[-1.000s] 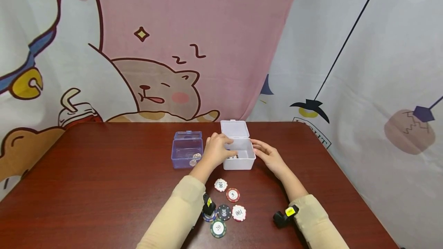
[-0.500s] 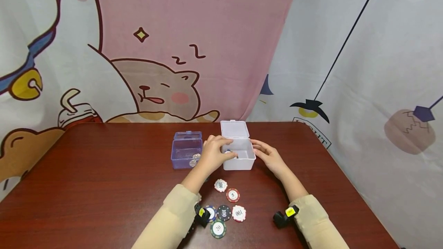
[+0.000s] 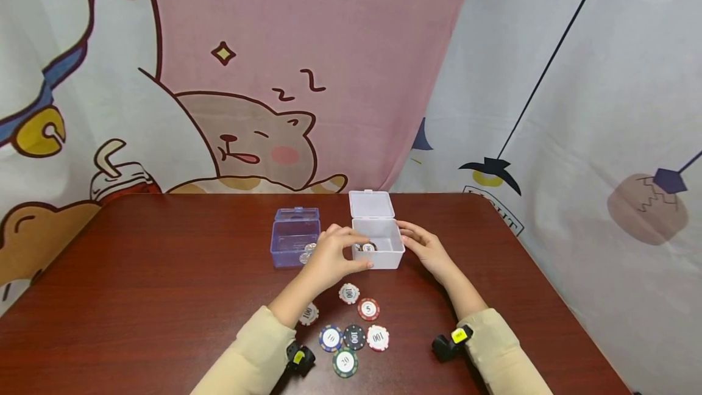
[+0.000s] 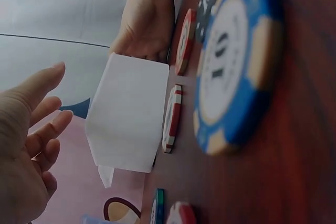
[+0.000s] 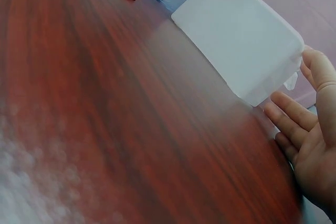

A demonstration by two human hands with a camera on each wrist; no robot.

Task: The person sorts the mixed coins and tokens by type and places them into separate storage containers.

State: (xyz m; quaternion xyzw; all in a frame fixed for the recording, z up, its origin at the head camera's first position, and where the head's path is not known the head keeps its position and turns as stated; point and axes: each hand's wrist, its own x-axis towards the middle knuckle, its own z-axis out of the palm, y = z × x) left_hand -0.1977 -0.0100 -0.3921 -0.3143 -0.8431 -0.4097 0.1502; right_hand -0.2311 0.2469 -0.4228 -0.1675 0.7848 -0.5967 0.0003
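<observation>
A white plastic box (image 3: 387,259) stands on the table with its lid raised, and a few poker chips (image 3: 369,247) lie inside at its left. Over its front left edge, my left hand (image 3: 331,256) hovers with thumb and fingers spread apart and nothing between them, as the left wrist view (image 4: 26,140) also shows. Along the box's right side rests my right hand (image 3: 429,253), its fingers extended and fingertips at the wall. In the right wrist view, the thumb reaches the upper corner of the white box (image 5: 236,35). Part of the box's left wall is hidden behind the left hand.
Left of the white box stands a clear blue box (image 3: 285,258), lid raised, with silver coins inside. Loose chips lie in front: blue (image 3: 331,338), black (image 3: 354,338), green (image 3: 345,362), red (image 3: 368,309) and several white ones (image 3: 378,338). A patterned curtain hangs behind the table.
My left hand has drawn back from inside the white box, down and to the left, its fingers spreading. Chips in the box and under the sleeve now show. The right hand has stayed still.
</observation>
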